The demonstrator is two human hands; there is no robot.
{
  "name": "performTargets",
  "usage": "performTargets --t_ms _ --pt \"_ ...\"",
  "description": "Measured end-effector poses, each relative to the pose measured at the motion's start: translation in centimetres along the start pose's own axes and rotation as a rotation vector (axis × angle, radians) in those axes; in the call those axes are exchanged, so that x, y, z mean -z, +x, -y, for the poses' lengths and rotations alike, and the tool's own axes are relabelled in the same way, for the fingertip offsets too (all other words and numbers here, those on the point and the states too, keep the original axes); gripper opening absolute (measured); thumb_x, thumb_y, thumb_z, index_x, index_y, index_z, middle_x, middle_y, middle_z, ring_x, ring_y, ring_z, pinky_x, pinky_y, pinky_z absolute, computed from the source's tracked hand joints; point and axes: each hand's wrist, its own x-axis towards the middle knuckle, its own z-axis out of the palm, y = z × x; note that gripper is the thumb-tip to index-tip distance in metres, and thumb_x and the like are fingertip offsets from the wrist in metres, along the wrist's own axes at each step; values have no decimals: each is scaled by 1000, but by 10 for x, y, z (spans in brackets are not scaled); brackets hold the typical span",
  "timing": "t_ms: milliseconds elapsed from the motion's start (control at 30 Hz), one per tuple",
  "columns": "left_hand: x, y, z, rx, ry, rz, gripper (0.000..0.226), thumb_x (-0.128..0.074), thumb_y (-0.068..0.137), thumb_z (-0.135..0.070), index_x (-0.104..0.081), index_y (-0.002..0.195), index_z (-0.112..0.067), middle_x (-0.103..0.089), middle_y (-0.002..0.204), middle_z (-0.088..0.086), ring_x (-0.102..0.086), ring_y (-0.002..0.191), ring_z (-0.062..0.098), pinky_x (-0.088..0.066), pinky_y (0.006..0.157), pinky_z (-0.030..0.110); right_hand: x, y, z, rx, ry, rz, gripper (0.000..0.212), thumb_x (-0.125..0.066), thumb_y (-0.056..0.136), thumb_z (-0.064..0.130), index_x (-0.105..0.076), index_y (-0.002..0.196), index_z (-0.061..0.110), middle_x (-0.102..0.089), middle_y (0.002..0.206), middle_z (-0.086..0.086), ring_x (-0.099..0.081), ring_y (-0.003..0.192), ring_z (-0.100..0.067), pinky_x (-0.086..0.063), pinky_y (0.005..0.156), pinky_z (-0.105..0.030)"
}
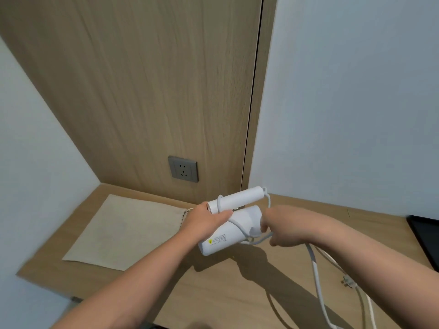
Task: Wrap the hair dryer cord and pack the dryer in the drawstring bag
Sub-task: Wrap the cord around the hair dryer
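Grips the white folding hair dryer (226, 236) with the left hand (204, 220), thumb laid along the top of the body and pointing right, remaining fingers wrapped underneath and mostly hidden. Pinches the pale grey cord (314, 262) with the right hand (279, 230), fingers curled in on it just off the right end of the dryer body, too blurred to tell which fingertips make contact. Holds the dryer lifted clear of the wooden desktop (213, 295), handle folded back above the body and label side facing down and toward the camera, a dark shadow thrown below and to the right. Has one turn of cord looped round the handle near the hinge, running diagonally across the body, and another loop dropping from the handle's far end to the right hand. Lets the rest trail down over the desktop toward the lower right, with the plug (348, 283) lying flat on the wood. Just left of the left hand, flat on the desktop: the beige drawstring bag (123, 230), its mouth end facing that hand. Behind, on the wood panel (142, 91): a grey wall socket (183, 169). At the far right edge: a black object (425, 238).
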Motion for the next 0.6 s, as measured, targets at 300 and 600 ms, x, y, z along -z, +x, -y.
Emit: performTargets --t_ms 300,600 --pt "10 13 11 -23 81 147 46 -67 72 -57 -65 107 -29 -69 95 -7 -65 87 13 -51 74 32 11 2 -14 -20 -251 38 20 -49 88 7 -48 70 14 -43 66 3 -46 62 -17 -32 48 -23" --pt "14 25 13 -52 219 72 45 -64 73 -59 -62 107 -29 -67 94 -7 -63 82 12 -50 64 29 17 21 -22 76 1043 480 8 -44 97 3 -50 93 5 -61 57 -4 -57 38 -8 -54 50 -22"
